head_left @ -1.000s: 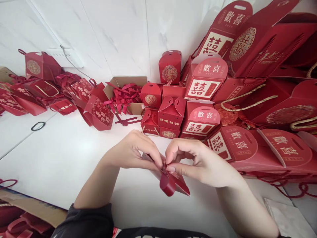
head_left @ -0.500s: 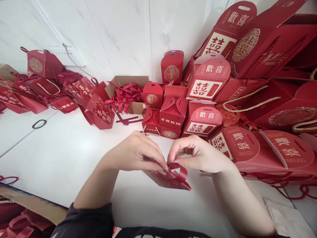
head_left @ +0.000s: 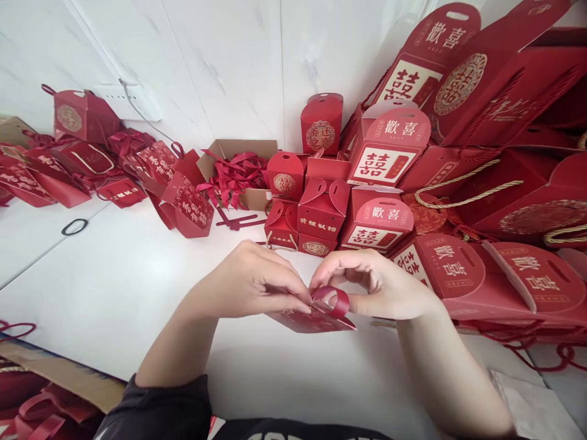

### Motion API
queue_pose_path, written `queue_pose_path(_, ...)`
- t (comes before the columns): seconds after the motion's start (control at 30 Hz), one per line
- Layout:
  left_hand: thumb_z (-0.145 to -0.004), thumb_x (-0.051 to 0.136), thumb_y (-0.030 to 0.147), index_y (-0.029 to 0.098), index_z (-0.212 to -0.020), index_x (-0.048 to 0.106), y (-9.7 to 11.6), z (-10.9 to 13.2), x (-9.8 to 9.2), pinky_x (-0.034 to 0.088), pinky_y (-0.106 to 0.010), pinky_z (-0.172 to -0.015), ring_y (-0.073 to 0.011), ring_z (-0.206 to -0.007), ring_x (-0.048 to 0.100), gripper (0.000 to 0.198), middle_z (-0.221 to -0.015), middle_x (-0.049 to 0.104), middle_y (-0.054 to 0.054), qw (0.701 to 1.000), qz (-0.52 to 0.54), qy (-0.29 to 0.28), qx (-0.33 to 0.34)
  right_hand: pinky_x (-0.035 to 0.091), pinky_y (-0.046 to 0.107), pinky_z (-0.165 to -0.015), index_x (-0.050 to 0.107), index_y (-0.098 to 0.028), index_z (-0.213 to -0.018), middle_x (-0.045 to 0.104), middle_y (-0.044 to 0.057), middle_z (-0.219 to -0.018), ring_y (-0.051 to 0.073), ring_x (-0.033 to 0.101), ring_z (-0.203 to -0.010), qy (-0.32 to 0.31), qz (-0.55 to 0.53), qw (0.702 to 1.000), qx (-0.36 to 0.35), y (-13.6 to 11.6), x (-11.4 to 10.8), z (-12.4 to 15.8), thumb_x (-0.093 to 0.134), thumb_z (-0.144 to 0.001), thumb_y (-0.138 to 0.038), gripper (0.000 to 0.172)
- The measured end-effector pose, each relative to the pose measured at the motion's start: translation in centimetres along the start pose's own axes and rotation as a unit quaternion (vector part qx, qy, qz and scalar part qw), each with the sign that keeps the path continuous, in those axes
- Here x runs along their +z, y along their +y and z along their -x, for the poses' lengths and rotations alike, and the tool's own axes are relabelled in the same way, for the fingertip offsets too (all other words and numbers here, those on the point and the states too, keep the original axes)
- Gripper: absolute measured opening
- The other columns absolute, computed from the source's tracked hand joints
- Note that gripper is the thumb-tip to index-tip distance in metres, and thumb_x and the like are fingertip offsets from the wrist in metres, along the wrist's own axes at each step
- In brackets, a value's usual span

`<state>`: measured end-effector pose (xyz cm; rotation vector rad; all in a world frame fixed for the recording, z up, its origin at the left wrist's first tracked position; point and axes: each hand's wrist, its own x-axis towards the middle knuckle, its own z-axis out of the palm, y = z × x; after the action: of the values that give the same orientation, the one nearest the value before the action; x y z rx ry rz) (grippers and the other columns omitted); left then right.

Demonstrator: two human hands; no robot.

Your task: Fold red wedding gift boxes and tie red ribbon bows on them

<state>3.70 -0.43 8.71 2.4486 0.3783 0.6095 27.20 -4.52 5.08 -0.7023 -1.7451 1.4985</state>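
Note:
Both hands meet over a small flat red paper bag (head_left: 316,320) held just above the white table (head_left: 114,287). My left hand (head_left: 254,281) pinches the bag's top edge with thumb and fingertips. My right hand (head_left: 376,284) curls in a pinch on a red ribbon loop (head_left: 332,299) that stands up from the bag's top edge. The fingertips of the two hands nearly touch at the ribbon's base. Part of the bag is hidden under my left fingers.
A cardboard box of red ribbons (head_left: 236,171) sits by the back wall. Small red gift boxes (head_left: 323,205) are stacked behind my hands. Large red boxes and bags with rope handles (head_left: 463,183) pile up at right. More red bags (head_left: 82,159) lie at left, and a black ring (head_left: 74,227).
The bag has swung from hanging tilted to lying nearly level and a little higher. The ribbon, bunched below my fingers a second ago, now stands as an open loop in my right hand.

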Motion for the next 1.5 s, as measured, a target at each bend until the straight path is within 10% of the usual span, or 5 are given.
queue_pose_path(0.27, -0.085, 0.07, 0.025, 0.022, -0.083, 0.075, 0.1, 0.04, 0.37, 0.048, -0.019, -0.064, -0.0084, -0.064, 0.066, 0.007, -0.077, 0.075, 0.003, 0.999, -0.05, 0.014, 0.007, 0.056, 0.024, -0.072, 0.075, -0.019, -0.089, 0.075, 0.002, -0.085, 0.014, 0.07, -0.077, 0.087, 0.016, 0.996, 0.017, 0.1, 0.8, -0.38, 0.073, -0.084, -0.025, 0.008)
queue_pose_path(1.5, -0.086, 0.069, 0.023, 0.021, -0.083, 0.074, -0.01, 0.03, 0.35, 0.046, -0.019, -0.064, -0.008, -0.064, 0.065, 0.007, -0.076, 0.075, 0.006, 0.996, -0.082, 0.007, -0.022, 0.049, 0.023, -0.073, 0.069, -0.019, -0.095, 0.069, 0.001, -0.086, 0.013, 0.062, -0.079, 0.05, 0.073, 0.996, 0.014, -0.22, 0.49, -0.11, 0.062, -0.091, -0.019, 0.007)
